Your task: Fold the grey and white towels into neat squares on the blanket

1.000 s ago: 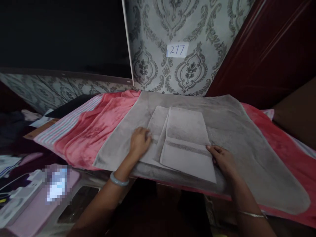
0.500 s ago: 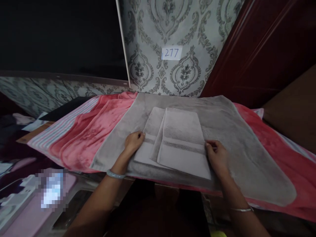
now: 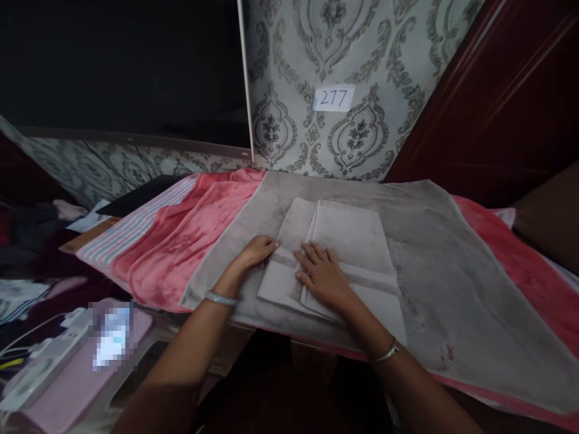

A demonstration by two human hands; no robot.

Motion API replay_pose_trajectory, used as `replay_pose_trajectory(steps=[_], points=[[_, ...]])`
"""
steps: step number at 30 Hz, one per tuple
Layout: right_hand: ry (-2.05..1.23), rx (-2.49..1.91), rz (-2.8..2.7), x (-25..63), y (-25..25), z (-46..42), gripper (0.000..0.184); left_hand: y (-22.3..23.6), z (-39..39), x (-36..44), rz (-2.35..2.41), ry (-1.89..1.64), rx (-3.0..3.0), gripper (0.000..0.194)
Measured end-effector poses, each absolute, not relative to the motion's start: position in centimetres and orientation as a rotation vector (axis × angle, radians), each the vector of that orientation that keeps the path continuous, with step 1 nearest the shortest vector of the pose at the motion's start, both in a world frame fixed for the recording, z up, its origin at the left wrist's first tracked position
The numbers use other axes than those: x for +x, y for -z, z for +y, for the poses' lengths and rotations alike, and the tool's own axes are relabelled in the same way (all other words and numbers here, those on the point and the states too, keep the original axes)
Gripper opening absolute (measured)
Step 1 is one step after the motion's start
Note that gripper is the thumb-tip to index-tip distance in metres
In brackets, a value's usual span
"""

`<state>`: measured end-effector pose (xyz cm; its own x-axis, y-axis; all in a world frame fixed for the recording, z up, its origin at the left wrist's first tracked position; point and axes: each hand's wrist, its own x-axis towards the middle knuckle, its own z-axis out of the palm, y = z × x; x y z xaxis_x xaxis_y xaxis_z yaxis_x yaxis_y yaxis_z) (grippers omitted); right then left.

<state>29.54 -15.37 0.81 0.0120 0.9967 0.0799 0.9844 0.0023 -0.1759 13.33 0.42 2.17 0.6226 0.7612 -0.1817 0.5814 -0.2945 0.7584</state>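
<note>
A small pale grey towel (image 3: 353, 241) lies folded on a large grey towel (image 3: 434, 265) spread over a pink blanket (image 3: 181, 241). My right hand (image 3: 322, 275) lies flat on the folded towel's left part, fingers stretched out and open. My left hand (image 3: 257, 250) rests at the folded towel's left edge, fingers curled loosely against the cloth; whether it pinches the edge is unclear. A bangle sits on each wrist.
A patterned wall carries a paper label reading 277 (image 3: 333, 97). A dark screen (image 3: 122, 66) stands at the back left, a dark red door (image 3: 511, 90) at the right. A power strip (image 3: 40, 361) and clutter lie at the lower left.
My right hand has moved from the folded towel's right edge across to its left part and now lies flat. The left hand stays at the left edge.
</note>
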Motion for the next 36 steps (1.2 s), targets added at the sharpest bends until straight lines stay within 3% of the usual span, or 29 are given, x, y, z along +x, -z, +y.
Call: replay_pose_trajectory(steps=[12, 36], points=[[-0.085, -2.113, -2.094, 29.6, -0.4, -15.6, 0.054, -0.1, 0.6, 13.2, 0.97, -0.437, 1.836, 0.034], [-0.079, -2.077, -2.063, 29.7, -0.1, -15.7, 0.054, -0.9, -0.5, 12.1, 0.938, -0.39, 1.738, 0.042]])
